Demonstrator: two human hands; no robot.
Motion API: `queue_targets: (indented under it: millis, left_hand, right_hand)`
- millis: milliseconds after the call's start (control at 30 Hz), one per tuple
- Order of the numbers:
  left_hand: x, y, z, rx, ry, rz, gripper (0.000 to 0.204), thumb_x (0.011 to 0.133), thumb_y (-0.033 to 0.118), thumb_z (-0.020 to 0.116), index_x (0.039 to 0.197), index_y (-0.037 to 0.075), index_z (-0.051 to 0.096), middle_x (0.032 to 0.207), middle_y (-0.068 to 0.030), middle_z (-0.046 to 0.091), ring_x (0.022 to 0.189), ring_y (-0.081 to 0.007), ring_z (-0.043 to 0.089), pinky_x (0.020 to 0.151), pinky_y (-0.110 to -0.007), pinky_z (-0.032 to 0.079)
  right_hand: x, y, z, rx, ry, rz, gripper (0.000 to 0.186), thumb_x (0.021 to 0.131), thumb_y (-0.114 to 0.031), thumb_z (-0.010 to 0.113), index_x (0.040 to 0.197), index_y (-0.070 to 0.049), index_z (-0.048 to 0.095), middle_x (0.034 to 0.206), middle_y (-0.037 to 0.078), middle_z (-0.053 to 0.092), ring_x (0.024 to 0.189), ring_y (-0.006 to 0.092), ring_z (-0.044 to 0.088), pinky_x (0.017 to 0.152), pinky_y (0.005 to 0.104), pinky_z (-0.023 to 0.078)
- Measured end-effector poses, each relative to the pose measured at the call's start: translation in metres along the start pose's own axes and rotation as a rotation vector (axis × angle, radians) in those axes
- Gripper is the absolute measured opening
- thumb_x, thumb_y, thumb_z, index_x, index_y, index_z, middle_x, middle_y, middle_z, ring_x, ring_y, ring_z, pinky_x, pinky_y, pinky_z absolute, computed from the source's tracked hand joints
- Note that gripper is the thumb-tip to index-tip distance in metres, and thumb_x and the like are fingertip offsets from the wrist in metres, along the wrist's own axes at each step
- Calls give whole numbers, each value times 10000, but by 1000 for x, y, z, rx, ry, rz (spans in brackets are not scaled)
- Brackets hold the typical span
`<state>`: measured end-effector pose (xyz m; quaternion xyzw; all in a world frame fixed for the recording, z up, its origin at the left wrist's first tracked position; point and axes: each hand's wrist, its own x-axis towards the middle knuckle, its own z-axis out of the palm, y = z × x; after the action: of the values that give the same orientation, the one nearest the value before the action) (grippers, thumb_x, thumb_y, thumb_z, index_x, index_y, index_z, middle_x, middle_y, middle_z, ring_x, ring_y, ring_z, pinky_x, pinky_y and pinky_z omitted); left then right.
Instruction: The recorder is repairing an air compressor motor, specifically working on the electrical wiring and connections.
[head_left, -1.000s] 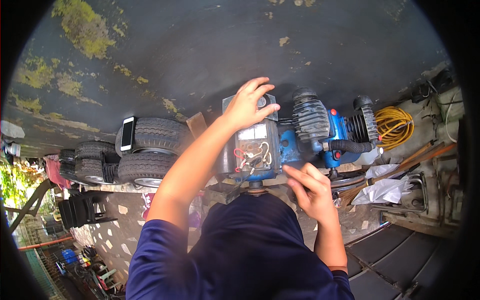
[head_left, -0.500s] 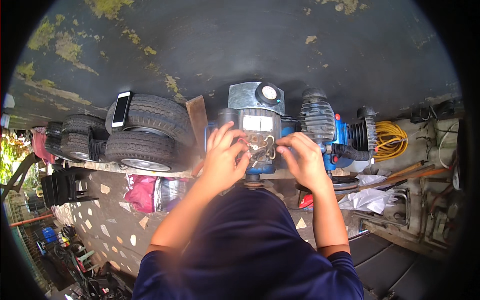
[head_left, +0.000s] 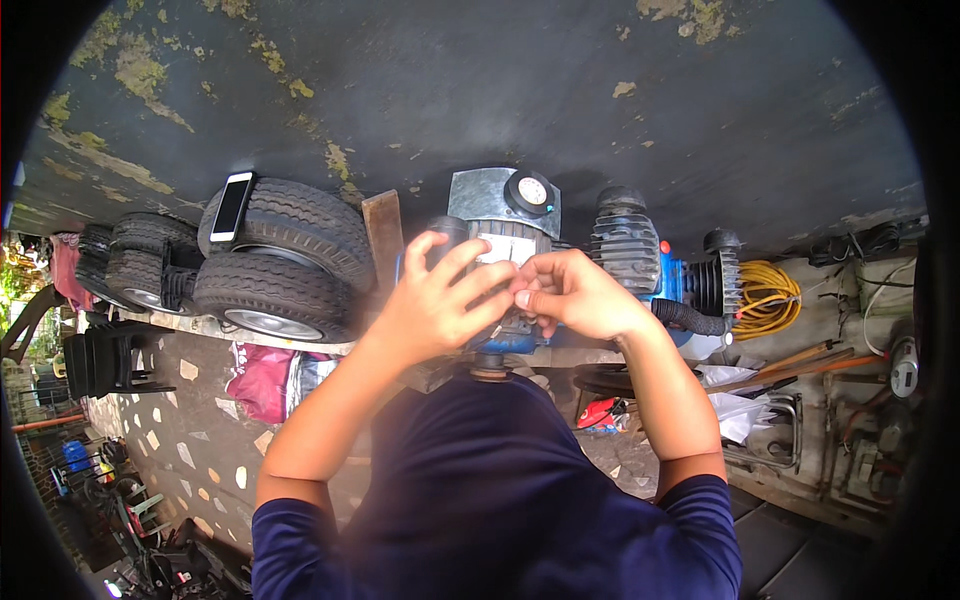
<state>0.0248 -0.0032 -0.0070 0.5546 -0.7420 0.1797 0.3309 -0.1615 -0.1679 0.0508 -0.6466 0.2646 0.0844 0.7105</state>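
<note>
My left fingers (head_left: 484, 283) spread over motor (head_left: 516, 247), can't tell if gripping; right fingers (head_left: 545, 302) pinched closed, any held bit hidden. Motor beneath both, left of finned compressor head (head_left: 625, 250). Work looks underway, unfinished; what's done, what's left: can't tell, spot covered.

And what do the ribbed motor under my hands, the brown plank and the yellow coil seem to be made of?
The ribbed motor looks like dull grey metal, judging by its fins. The brown plank seems to be unpolished wood: flat, straight and matt. The yellow coil is probably rubber or plastic, its loops bending evenly; which, I cannot tell.
</note>
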Motion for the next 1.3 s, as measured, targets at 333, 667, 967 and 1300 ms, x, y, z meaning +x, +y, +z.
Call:
queue_targets:
  millis: [333,667,967,1300]
  left_hand:
    - [25,-2,-24,-153,-137,-90,241,773,196,867,926,147,687,1080,29,684,1137,-242,630,973,-534,379]
    - [7,2,-4,-332,-225,-530,109,873,230,856,933,150,814,938,33,766,950,-192,636,928,-414,362]
    - [8,2,3,-301,-231,-588,116,853,240,873,908,154,819,832,46,705,871,-183,607,891,-407,356]
    - [7,-7,5,-285,-298,-510,120,842,231,880,902,147,819,848,45,721,875,-189,620,893,-398,365]
  right_hand:
    - [-11,-20,13,-791,150,-222,454,894,-183,837,1223,-41,559,895,227,743,852,419,759,744,500,560]
    - [-5,18,-15,-977,399,-530,239,931,-189,786,1081,-71,644,1208,128,683,998,398,718,809,483,587]
    - [10,24,-17,-893,353,-730,231,893,-168,801,1086,-72,716,1321,107,655,1249,364,610,991,483,537]
    - [27,18,-35,-947,104,-617,129,905,-114,779,969,-44,693,1022,96,705,1019,345,678,935,455,522]
